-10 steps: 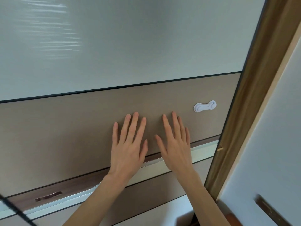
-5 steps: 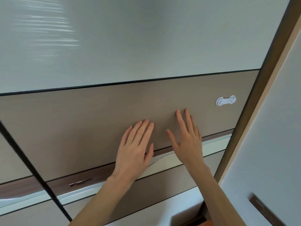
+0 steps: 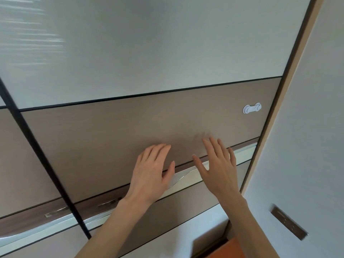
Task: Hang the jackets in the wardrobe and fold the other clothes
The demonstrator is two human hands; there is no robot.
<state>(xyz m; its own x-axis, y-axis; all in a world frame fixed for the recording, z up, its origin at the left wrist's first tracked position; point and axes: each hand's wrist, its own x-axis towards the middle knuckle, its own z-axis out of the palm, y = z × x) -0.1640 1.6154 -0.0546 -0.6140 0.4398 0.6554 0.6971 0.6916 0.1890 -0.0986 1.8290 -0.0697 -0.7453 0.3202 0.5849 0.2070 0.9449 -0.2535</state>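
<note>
Right now both my palms are flat on the wardrobe door (image 3: 115, 146), on its brown middle panel. My left hand (image 3: 150, 172) has straight fingers held close together, thumb lying over the silver trim strip (image 3: 188, 175); that grip is wide, holding nothing. My right hand (image 3: 217, 170) sits just beside it, fingers spread and straight, thumb splayed toward the left hand, also a wide grip with nothing in it. The two hands are near each other but apart.

Above the brown panel is a pale glossy panel (image 3: 149, 43), split off by a thin dark line. A white latch (image 3: 252, 108) is stuck on the brown panel, up and to the right of my right hand. A dark vertical bar (image 3: 37, 151) crosses the door at left. The wardrobe is shut from this angle, so I cannot tell what hangs inside, and no jackets or other clothes show. Something orange (image 3: 223, 250) peeks in at the bottom edge by my right forearm. A white wall (image 3: 307, 127) stands at right.
</note>
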